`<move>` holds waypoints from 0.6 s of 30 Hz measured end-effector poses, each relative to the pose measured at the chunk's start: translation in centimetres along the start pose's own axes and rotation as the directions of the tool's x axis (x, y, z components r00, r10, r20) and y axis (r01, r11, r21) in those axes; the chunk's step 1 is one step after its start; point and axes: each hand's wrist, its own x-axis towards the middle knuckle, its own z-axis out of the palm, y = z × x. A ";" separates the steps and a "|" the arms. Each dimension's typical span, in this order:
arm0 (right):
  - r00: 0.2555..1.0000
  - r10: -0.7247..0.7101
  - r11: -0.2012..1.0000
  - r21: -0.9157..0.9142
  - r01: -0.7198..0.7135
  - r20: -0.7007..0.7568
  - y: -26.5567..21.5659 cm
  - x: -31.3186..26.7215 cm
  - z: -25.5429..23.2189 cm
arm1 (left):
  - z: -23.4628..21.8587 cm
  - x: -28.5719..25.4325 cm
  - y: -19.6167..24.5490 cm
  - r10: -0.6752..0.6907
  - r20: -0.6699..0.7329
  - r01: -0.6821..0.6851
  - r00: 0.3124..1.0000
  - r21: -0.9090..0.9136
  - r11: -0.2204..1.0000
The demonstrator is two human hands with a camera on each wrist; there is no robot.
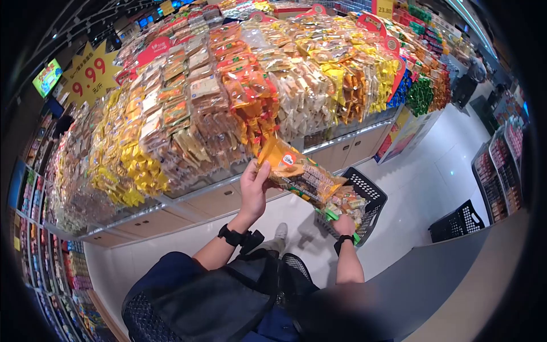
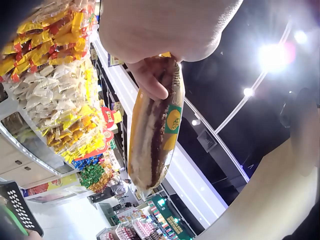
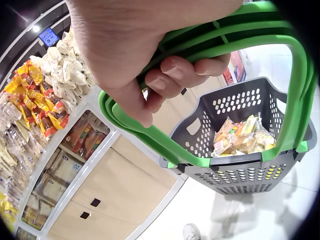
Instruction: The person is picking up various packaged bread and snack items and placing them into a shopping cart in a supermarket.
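Note:
My left hand pinches one end of a bread package, a clear and orange wrapper with a long filled loaf inside. In the left wrist view the bread package hangs from the fingers, its dark filling and a green label showing. My right hand has its fingers curled round the green handle of a dark grey shopping basket. Several wrapped snacks lie in the basket. From the head view, the package overlaps part of the basket and my right hand is beside it.
A long display piled with bagged breads runs along the front, above wooden cabinets. A black basket stands on the floor at right, near a snack rack. A person is farther back in the aisle.

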 end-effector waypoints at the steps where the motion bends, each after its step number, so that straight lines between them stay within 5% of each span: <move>1: 1.000 -0.002 1.000 0.017 0.002 -0.012 -1.7 -0.8 0.9 | -2.2 -0.1 0.5 0.024 -0.023 -0.025 0.999 -0.027 0.999; 6: 1.000 -0.001 1.000 -0.029 0.002 0.013 2.5 -1.2 -3.6 | 1.3 -1.6 -0.7 0.095 -0.120 -0.092 0.988 0.029 0.995; 12: 0.999 0.045 0.999 0.026 -0.046 0.007 0.5 -2.2 -3.7 | -3.6 -0.4 0.1 0.056 -0.226 -0.057 0.972 0.003 0.998; 18: 0.998 0.065 0.995 -0.078 -0.064 0.015 -0.7 -0.1 -2.9 | -6.9 7.6 0.2 0.079 -0.310 -0.137 0.947 -0.170 0.976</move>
